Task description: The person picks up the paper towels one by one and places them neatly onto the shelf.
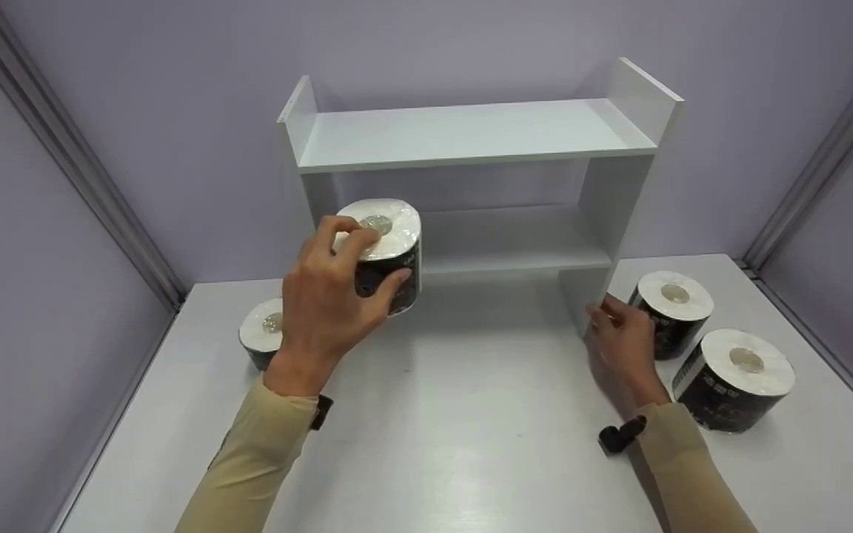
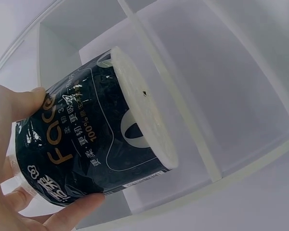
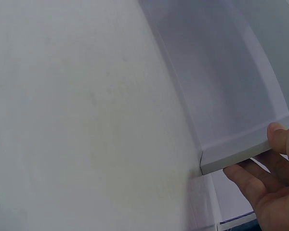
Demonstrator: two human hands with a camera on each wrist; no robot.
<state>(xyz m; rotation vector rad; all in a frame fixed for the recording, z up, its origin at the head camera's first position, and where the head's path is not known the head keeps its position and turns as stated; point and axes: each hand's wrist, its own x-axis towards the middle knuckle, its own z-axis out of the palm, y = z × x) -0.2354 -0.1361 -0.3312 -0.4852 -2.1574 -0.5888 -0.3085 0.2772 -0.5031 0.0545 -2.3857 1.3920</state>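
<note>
Paper roll (image 1: pixel 400 238), in a dark wrapper with white and gold lettering, hangs above the table (image 1: pixel 441 444) just toward 9 o'clock from the centre of your head view. Your left hand (image 1: pixel 326 303) grips it, fingers bent over the white upper end beside the core and thumb against its side. Behind it, mostly toward 12 and 1 o'clock, stands the white shelf (image 1: pixel 471 133). The roll covers part of the shelf's left end; you cannot tell whether the two touch. Your right hand (image 1: pixel 623 337), between 3 and 4 o'clock, pinches the front edge of the shelf's right side panel (image 1: pixel 615 203), thumb on one face and fingers on the other.

At 8 o'clock a second roll (image 1: pixel 258 337) stands on the table, partly hidden by your left hand. Toward 3 o'clock a third roll (image 1: pixel 678 318) stands just outside the shelf, with your right hand in front of its lower part; contact there is unclear. Nearer 4 o'clock stands a fourth roll (image 1: pixel 737 392), close to the third, beside your right forearm. The table lies bright at 6 o'clock, between your tan sleeves (image 1: pixel 263 444).
</note>
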